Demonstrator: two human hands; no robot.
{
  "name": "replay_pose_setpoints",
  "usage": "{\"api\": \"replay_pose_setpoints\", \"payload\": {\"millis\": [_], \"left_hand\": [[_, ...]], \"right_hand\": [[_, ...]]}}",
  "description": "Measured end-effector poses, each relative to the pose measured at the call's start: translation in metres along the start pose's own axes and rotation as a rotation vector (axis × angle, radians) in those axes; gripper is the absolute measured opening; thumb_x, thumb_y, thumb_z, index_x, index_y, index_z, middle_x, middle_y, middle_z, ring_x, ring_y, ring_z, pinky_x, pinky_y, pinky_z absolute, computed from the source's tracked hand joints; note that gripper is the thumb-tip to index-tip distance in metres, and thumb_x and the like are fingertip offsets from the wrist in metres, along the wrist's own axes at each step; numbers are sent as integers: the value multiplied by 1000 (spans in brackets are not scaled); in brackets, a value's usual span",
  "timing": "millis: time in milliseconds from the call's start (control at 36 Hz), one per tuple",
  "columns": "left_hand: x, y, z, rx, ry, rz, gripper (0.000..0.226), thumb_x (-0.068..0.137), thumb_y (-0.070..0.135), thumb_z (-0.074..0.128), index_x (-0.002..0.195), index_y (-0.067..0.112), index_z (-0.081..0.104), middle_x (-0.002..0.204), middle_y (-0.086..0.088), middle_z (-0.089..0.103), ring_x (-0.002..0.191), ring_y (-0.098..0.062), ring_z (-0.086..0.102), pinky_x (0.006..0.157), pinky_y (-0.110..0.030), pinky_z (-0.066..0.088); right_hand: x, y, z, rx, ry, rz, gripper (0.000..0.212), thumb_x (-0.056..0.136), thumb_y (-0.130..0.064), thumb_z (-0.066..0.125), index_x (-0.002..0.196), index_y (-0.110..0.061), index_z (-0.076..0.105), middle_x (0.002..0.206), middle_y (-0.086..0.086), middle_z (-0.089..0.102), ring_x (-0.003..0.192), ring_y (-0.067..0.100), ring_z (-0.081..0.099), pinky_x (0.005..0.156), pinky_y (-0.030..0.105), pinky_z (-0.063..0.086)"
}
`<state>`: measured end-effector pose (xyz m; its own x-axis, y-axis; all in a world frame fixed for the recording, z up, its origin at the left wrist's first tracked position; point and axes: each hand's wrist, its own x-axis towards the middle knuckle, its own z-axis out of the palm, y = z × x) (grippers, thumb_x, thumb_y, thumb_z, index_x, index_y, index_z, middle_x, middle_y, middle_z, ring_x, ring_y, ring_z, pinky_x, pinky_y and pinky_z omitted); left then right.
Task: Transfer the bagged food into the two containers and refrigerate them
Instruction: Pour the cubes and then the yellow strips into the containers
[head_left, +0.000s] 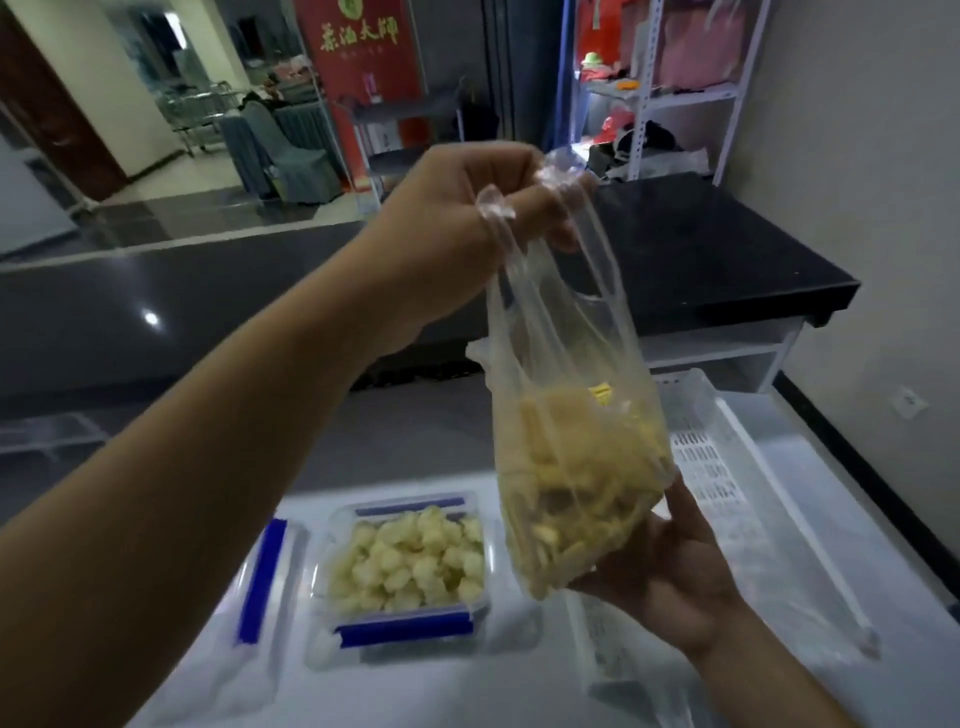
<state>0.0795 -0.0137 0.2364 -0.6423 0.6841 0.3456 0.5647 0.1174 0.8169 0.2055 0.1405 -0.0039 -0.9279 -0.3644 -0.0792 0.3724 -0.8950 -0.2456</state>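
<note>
My left hand (467, 218) is raised and grips the handles of a clear plastic bag (571, 441) that holds yellow strips of food. My right hand (660, 566) cups the bag's bottom from below. Under the bag, on the white surface, stands a clear container (405, 629) with blue clasps, filled with pale yellow puffed pieces. Left of it lies a clear lid (260, 577) with a blue clasp. A second clear container (613, 665) is partly hidden under my right hand; its contents cannot be made out.
A white slotted plastic basket (727, 467) sits on the white surface to the right. A long black counter (701, 260) runs behind. White shelving (649, 78) stands at the back right, and a red banner (358, 52) at the back.
</note>
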Motion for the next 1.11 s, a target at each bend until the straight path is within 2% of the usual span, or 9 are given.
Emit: {"api": "replay_pose_setpoints", "payload": {"millis": [278,389,528,611,722,806,861,944,1111], "left_hand": [[-131,8,-134,123,-54,-270,49,64,17,77,110,26,65,73,13,69,70,-9,65,70,-22,59],[-200,5,-186,74,-174,-388,50,67,15,77,114,27,65,68,1,68,71,-16,71,74,-29,62],[-273,-12,-220,-93,-113,-429,36,83,2,71,116,13,64,79,-5,73,75,-19,72,68,-20,56],[-305,-28,-229,-163,-35,-407,27,88,-7,65,108,10,67,82,-10,72,77,-22,71,72,-25,58],[-331,-51,-235,-206,49,-386,25,87,-13,62,96,9,69,77,-12,68,71,-22,69,77,-33,61],[-338,-68,-241,-253,76,-387,22,81,-8,66,87,13,69,70,-7,68,66,-20,69,81,-42,61],[-338,-81,-246,-289,89,-389,19,75,-2,67,82,15,70,70,-8,67,66,-21,69,76,-37,60],[-332,-104,-254,-334,115,-407,20,72,0,66,74,19,72,68,-8,66,63,-20,68,73,-35,60],[-311,-155,-270,-385,198,-517,34,91,-8,56,72,16,70,66,-8,62,60,-19,67,68,-32,61]], "right_hand": [[44,134,39,-9,102,62,79,48,-27,102,117,-3,73,132,24,63,116,47,62,87,64,52],[45,184,56,-85,12,139,61,79,-22,85,130,0,62,138,26,57,126,45,56,102,60,45],[53,246,61,-26,83,93,90,57,-22,98,134,0,59,137,28,57,118,46,62,88,61,54],[49,280,75,-216,223,59,59,108,-33,26,153,5,18,157,29,27,147,41,28,121,55,14],[55,313,82,-213,65,63,73,102,-36,-17,154,4,13,162,25,20,151,37,17,120,50,6],[60,322,77,-292,320,-98,57,105,-28,23,149,7,15,154,22,40,142,33,41,114,52,31],[67,316,67,-285,393,-126,59,84,-27,63,140,-8,54,134,17,64,114,32,67,86,50,57],[78,309,67,-424,416,-192,37,82,-26,62,116,-21,75,129,12,68,108,30,71,77,46,61],[123,300,62,-582,529,-312,58,78,-15,64,135,-24,58,127,9,68,110,32,69,75,48,61]]}}
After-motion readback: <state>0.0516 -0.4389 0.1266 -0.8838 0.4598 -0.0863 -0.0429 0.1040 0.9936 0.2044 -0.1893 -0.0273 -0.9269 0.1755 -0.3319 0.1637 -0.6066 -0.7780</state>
